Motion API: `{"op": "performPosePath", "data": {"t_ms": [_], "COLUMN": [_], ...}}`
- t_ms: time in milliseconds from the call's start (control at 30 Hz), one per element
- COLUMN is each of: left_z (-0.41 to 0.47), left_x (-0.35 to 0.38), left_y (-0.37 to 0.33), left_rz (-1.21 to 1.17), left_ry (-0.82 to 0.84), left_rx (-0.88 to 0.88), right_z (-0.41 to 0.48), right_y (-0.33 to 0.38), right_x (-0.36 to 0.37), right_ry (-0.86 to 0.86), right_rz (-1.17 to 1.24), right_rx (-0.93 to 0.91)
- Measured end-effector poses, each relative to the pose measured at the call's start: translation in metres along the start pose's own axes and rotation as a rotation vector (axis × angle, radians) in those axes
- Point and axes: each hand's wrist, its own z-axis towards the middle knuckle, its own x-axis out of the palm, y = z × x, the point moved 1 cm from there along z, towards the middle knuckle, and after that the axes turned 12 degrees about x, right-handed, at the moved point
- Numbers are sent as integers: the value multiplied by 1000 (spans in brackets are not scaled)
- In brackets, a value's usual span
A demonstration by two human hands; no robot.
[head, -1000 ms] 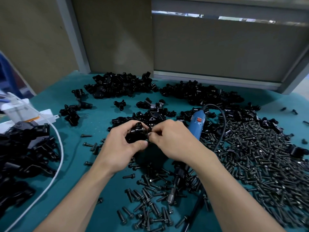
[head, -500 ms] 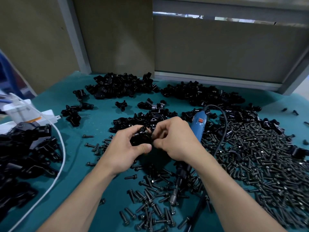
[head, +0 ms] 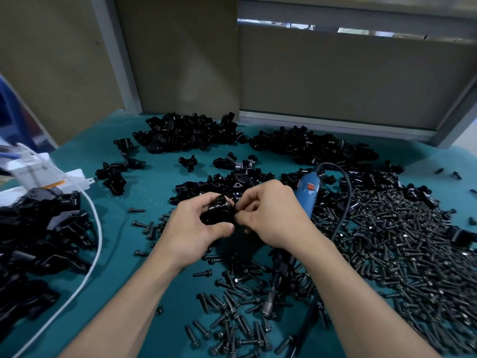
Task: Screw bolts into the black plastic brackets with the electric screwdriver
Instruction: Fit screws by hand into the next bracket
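Observation:
My left hand point(head: 196, 228) grips a black plastic bracket point(head: 218, 211) just above the teal table point(head: 134, 228). My right hand point(head: 273, 215) meets it from the right, with thumb and fingertips pinching a small dark bolt point(head: 236, 215) at the bracket's side; the bolt is mostly hidden. The blue electric screwdriver point(head: 308, 193) lies on the table under my right wrist, its black nose and metal bit point(head: 269, 306) pointing toward me.
Loose black bolts point(head: 402, 249) cover the table's right side and the area near me. Piles of black brackets point(head: 191, 133) lie at the back, and more brackets point(head: 36, 239) heap up at the left. A white cable point(head: 96, 244) curves along the left; a black cord point(head: 346, 192) loops from the screwdriver.
Both hands stay together on the bracket, with my right fingers shifting slightly at its side. The screwdriver has not moved.

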Motion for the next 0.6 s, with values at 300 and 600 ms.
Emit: {"op": "performPosePath", "data": {"t_ms": [300, 600], "left_z": [-1, 0], "left_x": [4, 4], "left_y": [1, -2], "left_rz": [-101, -106], "left_ry": [-8, -32], "left_rx": [-4, 58], "right_z": [1, 3], "right_y": [1, -3], "right_x": [2, 13], "right_ry": [-9, -54], "right_rz": [-77, -68], "right_rx": [-54, -73]}}
